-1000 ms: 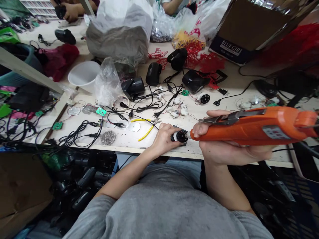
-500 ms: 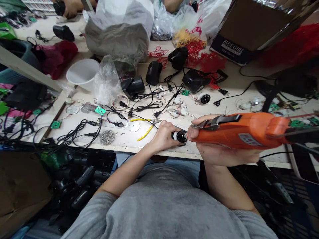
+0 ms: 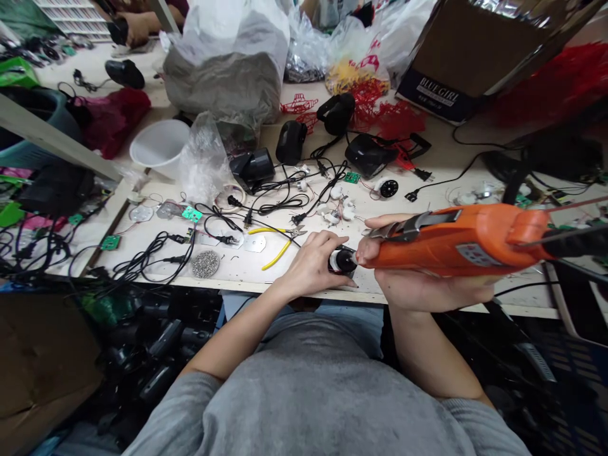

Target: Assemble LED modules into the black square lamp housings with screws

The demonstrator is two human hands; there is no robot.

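My left hand grips a small round black-and-white part at the table's front edge, and its fingers hide much of it. My right hand holds an orange electric screwdriver with a metal clip along its top. The tool's nose sits right against the round part, and my right fingertips nearly touch it. A black cord or shaft runs out of the tool's rear end at the right.
Yellow-handled pliers lie just left of my hands among black cables, green circuit boards and a dish of metal shavings. Black housings, plastic bags and a white bowl stand behind. A co-worker's hand shows at top left.
The round part has turned in my left hand, so its dial face shows less. The screwdriver's rear has swung left, and the tool sits closer to level.
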